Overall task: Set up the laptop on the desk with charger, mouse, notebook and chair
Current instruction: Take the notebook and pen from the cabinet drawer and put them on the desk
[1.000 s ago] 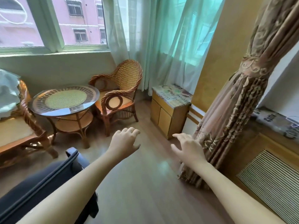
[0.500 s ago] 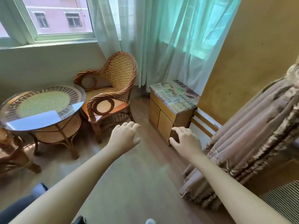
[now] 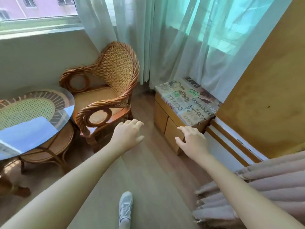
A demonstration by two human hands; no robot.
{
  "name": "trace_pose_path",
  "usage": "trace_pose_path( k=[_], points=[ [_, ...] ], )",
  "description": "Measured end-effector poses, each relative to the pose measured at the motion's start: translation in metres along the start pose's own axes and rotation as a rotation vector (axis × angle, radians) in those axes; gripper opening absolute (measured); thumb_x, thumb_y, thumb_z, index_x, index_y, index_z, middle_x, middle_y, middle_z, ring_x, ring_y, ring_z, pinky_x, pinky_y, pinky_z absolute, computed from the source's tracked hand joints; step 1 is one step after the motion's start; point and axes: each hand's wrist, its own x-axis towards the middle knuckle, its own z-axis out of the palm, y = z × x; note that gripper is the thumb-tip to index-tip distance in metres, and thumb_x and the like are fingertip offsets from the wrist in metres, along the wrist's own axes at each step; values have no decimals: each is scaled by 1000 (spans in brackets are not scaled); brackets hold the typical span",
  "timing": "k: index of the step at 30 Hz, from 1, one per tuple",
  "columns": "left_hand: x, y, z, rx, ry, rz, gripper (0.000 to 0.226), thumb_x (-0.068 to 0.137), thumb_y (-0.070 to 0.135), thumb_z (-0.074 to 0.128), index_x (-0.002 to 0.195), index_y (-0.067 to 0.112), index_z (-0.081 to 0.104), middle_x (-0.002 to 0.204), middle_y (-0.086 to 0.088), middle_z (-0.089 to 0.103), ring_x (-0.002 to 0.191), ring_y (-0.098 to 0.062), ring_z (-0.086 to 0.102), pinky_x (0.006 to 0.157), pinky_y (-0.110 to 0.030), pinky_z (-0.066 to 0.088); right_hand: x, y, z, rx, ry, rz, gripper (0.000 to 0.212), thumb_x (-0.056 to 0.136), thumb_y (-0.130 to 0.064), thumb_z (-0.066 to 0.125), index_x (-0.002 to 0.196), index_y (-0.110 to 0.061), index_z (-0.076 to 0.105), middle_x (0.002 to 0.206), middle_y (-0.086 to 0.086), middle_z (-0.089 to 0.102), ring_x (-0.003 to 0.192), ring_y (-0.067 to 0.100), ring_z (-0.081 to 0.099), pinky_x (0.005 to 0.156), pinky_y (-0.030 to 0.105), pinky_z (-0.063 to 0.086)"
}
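Both my arms reach forward over a wooden floor. My left hand (image 3: 127, 133) hangs in the air with loosely curled fingers and holds nothing, just right of a wicker armchair (image 3: 105, 96). My right hand (image 3: 192, 141) is spread, palm down and empty, in front of a low wooden cabinet (image 3: 166, 119) with a printed cloth on top. No laptop, charger, mouse, notebook or desk is in view.
A round glass-topped rattan table (image 3: 33, 119) stands at the left beside the armchair. Sheer green curtains (image 3: 165, 38) hang at the back, a heavy beige drape (image 3: 264, 187) bunches at the lower right. My white shoe (image 3: 125, 207) is on the floor below.
The view has swung right and moved toward the corner. The dark office chair at the lower left has left the view. Armchair and cabinet appear closer; my shoe has come into view.
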Motion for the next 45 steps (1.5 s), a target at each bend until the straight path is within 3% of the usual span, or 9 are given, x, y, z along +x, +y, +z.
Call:
trace_pose_path(
  k=[15,25,36,40,45],
  points=[
    [282,-91,82,46,-161,299,48,89,45,50,132,24,48,128,3,55,114,-21,54,85,-33,44,203,19,77,1,-68,353,45,91,-39,50,133,-22,48,131,-4,56,122,19,47,98,35,40],
    [435,-91,171,-54,-235,254,48,87,43,54,131,24,49,123,3,57,113,-21,53,83,-34,42,332,63,142,60,-121,453,45,91,-39,49,132,-21,48,130,-3,55,122,20,48,97,37,41],
    [509,-98,298,-47,-335,436,51,91,45,51,136,23,44,130,3,53,119,-21,50,91,-35,41,368,94,241,48,-38,668,44,91,-37,49,131,-20,49,127,-2,58,118,19,51,94,35,42],
    [523,-105,349,-65,-301,509,55,91,48,51,138,22,41,133,3,51,121,-21,49,92,-36,41,372,90,293,38,34,757,45,90,-36,52,132,-19,49,126,-2,58,119,20,51,94,35,42],
    [554,-113,415,-229,-229,438,69,88,46,58,144,14,33,141,-2,46,125,-23,48,93,-39,43,378,93,368,49,171,844,48,87,-35,57,131,-18,49,127,-2,57,119,21,51,95,37,45]
  ],
)
